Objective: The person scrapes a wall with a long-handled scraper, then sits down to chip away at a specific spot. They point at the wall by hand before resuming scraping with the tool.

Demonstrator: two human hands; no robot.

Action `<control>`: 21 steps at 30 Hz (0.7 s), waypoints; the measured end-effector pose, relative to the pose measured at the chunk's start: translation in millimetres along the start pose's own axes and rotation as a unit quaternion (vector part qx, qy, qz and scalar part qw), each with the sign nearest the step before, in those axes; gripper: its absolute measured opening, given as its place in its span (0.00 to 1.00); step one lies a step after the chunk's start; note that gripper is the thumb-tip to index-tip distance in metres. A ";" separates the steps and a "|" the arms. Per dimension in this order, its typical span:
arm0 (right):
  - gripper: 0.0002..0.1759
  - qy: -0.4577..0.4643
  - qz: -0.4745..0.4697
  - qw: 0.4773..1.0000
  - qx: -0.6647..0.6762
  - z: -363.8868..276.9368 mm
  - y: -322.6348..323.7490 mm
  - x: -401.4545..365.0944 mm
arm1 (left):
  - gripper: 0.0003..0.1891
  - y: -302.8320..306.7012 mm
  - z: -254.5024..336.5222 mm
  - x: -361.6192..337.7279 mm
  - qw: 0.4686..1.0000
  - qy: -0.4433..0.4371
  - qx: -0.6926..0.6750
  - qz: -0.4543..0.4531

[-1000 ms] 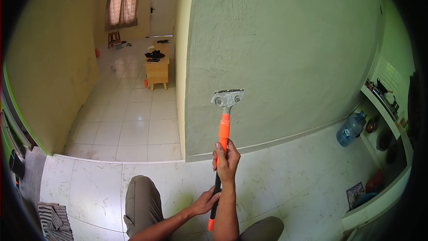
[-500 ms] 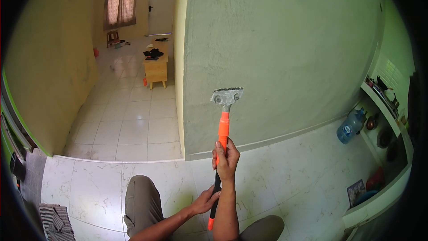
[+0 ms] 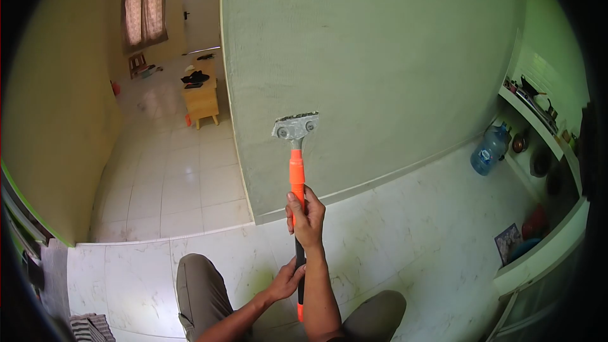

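Observation:
A long-handled scraper point(image 3: 297, 171) with an orange and black handle stands nearly upright in front of me, its wide grey metal head at the top. My right hand point(image 3: 307, 218) is wrapped round the orange part of the handle, thumb along the near side. Lower down, my left hand point(image 3: 286, 283) grips the black section, and the orange end cap pokes out beneath it. The scraper's head overlaps the grey-green wall point(image 3: 380, 88) in this view, near the wall's left corner.
My bent knees point(image 3: 206, 288) frame the pale tiled floor point(image 3: 392, 247). A blue water jug point(image 3: 489, 151) stands by a shelf unit point(image 3: 538, 114) on the right. Left of the wall, a passage leads to a wooden bench point(image 3: 201, 98) and a curtained window point(image 3: 144, 16). A striped cloth point(image 3: 90, 328) lies at lower left.
The scraper's head has shifted left and slightly up in view, with both hands still round the handle. The whole view has turned a little, so the wall and passage appear further left.

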State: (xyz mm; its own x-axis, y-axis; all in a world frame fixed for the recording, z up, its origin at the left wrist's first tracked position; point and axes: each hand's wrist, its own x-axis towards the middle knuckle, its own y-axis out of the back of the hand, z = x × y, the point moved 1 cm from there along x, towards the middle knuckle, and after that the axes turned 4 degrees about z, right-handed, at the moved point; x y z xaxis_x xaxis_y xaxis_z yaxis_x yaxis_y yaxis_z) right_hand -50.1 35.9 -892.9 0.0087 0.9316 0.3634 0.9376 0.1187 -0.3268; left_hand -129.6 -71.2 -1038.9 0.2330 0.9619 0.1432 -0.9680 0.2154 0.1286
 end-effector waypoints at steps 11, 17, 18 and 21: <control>0.18 0.002 -0.002 1.000 -0.002 3.7 -0.2 -1.6 | 0.20 5.3 10.8 -1.5 0.999 0.035 0.005 -0.018; 0.17 -0.005 0.005 1.000 -0.006 -1.8 -2.2 -1.7 | 0.21 6.2 11.7 -2.9 0.999 0.041 0.001 -0.021; 0.17 -0.007 0.005 1.000 -0.007 -1.6 -2.2 -1.9 | 0.21 6.2 11.3 -2.9 0.999 0.033 0.002 -0.019; 0.17 -0.004 0.002 1.000 -0.004 -0.9 -2.5 -1.8 | 0.21 5.5 7.0 -3.1 1.000 0.010 0.007 -0.013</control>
State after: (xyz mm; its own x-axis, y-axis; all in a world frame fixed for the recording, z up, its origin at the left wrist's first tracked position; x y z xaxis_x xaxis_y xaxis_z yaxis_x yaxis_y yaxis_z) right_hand -52.1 33.5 -892.0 0.0093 0.9344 0.3561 0.9406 0.1127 -0.3203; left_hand -135.0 -74.2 -1031.8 0.2559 0.9592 0.1199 -0.9603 0.2380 0.1456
